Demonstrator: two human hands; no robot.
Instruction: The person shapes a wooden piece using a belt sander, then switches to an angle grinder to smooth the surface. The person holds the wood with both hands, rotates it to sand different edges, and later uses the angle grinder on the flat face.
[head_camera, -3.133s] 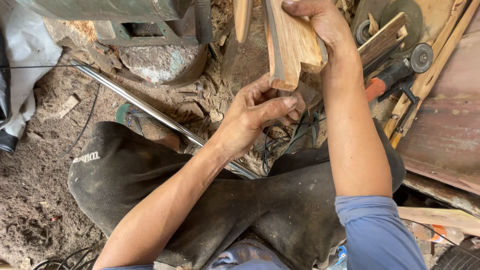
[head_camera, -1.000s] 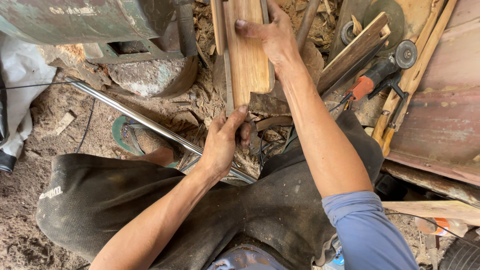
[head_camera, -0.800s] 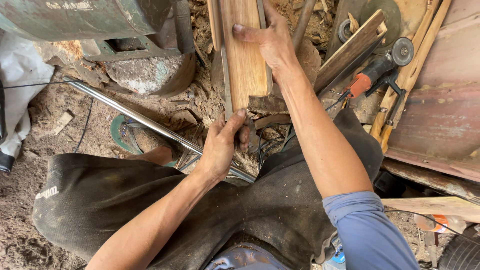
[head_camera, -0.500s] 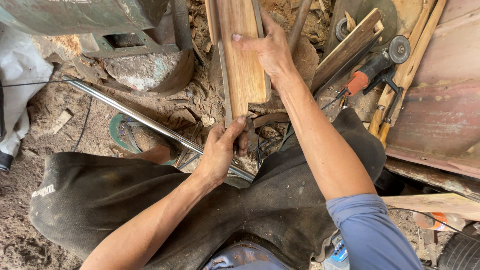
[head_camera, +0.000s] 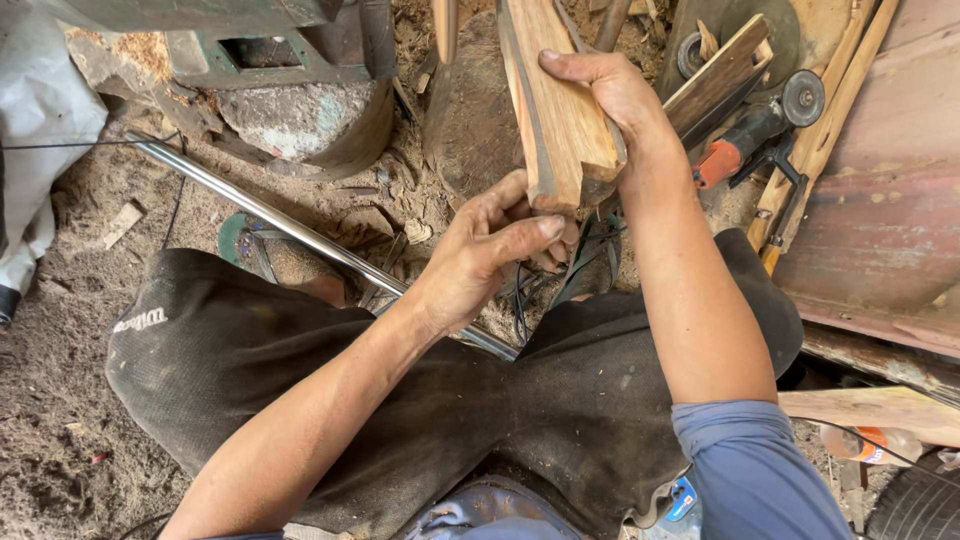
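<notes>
While the wooden piece (head_camera: 560, 110) is kept tilted near-upright over a dark stump (head_camera: 470, 120), its long axis runs from the top edge of the view down toward the lap, with the sawn lower end sitting just above the left hand (head_camera: 485, 250). It's gripped by the right hand (head_camera: 610, 100), fingers wrapped round the far side and thumb laid across the top, so that grip is closed firmly on the wood. The left hand is placed right under the lower end, fingers curled together with the thumb pressed along them; whether something small is pinched in there can't be told, since the fingertips are tucked beneath the wood. So the wood lies up and away from the left hand, and the right hand is the one actually on it.

A bit further out, a shiny metal pipe (head_camera: 300, 235) is laid diagonally across the ground and passes under the left forearm. An orange-bodied angle grinder (head_camera: 750, 135) is parked to the right among stacked wooden slats (head_camera: 830, 90), next to a rusty reddish metal sheet (head_camera: 880, 230). Top left, a green machine base (head_camera: 250, 30) is set on a concrete block (head_camera: 300, 120). Everything is sat on bare dirt floor (head_camera: 60, 380) littered with sawdust and chips, and dark trousers (head_camera: 300, 360) fill the lower middle.
</notes>
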